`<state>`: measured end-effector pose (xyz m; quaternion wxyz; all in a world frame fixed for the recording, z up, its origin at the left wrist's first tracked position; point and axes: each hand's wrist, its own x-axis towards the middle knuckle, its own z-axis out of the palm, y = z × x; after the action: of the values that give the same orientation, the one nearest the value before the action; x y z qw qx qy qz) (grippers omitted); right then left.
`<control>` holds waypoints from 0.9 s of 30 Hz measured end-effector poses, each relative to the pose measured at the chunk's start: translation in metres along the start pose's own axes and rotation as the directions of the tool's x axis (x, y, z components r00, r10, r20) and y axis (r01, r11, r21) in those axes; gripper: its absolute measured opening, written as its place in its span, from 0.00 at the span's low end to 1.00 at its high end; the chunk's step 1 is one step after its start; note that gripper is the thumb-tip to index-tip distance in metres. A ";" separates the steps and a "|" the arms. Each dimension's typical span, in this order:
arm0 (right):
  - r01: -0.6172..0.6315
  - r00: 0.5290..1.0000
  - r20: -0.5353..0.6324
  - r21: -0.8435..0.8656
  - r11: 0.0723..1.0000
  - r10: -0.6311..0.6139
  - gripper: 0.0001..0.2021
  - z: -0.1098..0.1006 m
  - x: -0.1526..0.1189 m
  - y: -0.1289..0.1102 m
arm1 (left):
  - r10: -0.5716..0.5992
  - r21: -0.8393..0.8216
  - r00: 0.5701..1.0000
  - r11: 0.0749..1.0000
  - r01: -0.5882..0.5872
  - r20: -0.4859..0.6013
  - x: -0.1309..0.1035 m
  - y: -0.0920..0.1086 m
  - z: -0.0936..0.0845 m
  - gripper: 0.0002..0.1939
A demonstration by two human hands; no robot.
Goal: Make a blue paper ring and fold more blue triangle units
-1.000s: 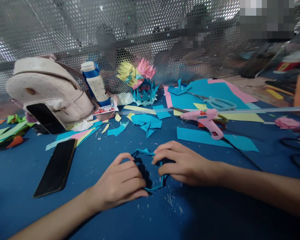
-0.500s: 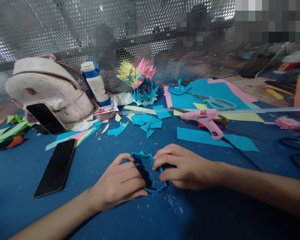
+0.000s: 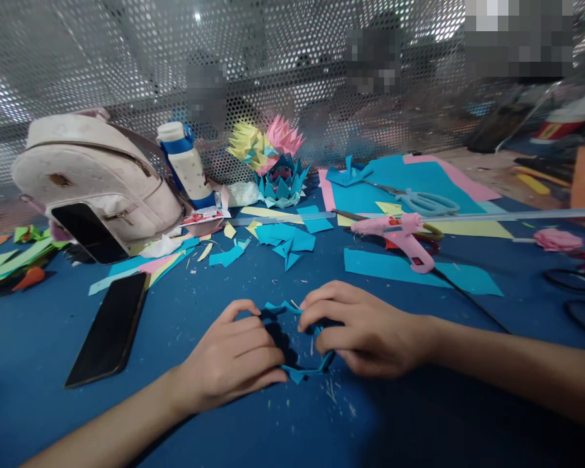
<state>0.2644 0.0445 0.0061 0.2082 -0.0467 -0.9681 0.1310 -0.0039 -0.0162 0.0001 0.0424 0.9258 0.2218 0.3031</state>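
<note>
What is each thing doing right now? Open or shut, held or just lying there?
Left hand: curled, grip on the paper ring.
Right hand: curled, grip on the ring too.
Paper ring: held, on the table.
Phone: flat, screen dark.
Glue gun: lying unheld.
Scissors: lying unheld.
Backpack: zipped.
Bottle: capped, leaning.

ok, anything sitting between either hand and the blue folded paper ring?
Nothing visible. The left hand and right hand both already touch the blue folded paper ring, pinching it from either side on the blue table. The loose blue paper scraps and the pink glue gun lie farther back, apart from the hands.
</note>
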 end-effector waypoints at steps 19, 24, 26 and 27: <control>-0.010 1.000 -0.015 -0.051 0.999 0.009 0.10 0.004 -0.001 0.001 | 0.004 -0.035 1.000 0.999 -0.004 0.003 0.000 0.001 0.000 0.09; 0.017 1.000 -0.002 -0.093 0.995 -0.017 0.08 0.006 -0.001 0.002 | 0.003 -0.040 1.000 0.999 -0.003 0.007 -0.001 -0.001 0.000 0.09; 0.013 1.000 -0.015 -0.104 0.995 -0.015 0.10 0.007 -0.002 0.003 | -0.002 -0.039 1.000 0.999 0.002 0.014 -0.001 -0.001 0.000 0.10; 0.009 1.000 -0.025 -0.104 0.995 -0.012 0.11 0.007 -0.002 0.004 | -0.003 -0.037 1.000 0.999 0.004 0.017 0.000 -0.001 0.000 0.10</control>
<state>0.2638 0.0464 -0.0017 0.2187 -0.0542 -0.9711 0.0788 -0.0047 -0.0158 0.0000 0.0620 0.9271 0.2174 0.2990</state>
